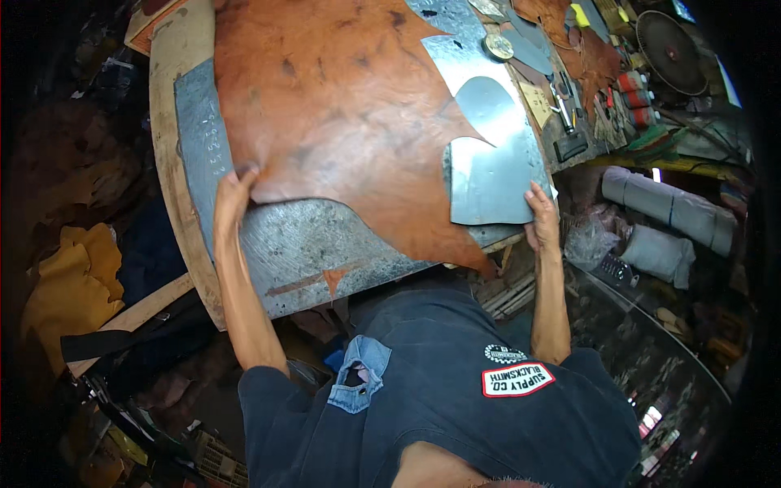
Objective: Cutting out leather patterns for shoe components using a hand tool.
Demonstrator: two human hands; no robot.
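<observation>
A large brown leather hide (342, 106) with dark marks and a curved cut edge lies across the metal-topped table (317, 244). My left hand (234, 195) pinches the hide's near left corner, fingers closed on it. On the right, my right hand (543, 215) grips the side edge of a flat grey template sheet (490, 183), its fingers wrapped round that edge. The sheet lies partly over the hide's right edge. Just beyond it is a rounded grey template piece (488, 106), lying on the shiny metal surface. A pointed strip of the hide hangs over the table's front edge.
A round tin (498, 47) stands at the far right. Beside the table, a bench holds a black-headed tool (569, 145), red-capped bottles (639, 98) and a round fan grille (671, 53). Wrapped rolls (669, 207) lie to the right; yellow leather (77, 285) hangs at left.
</observation>
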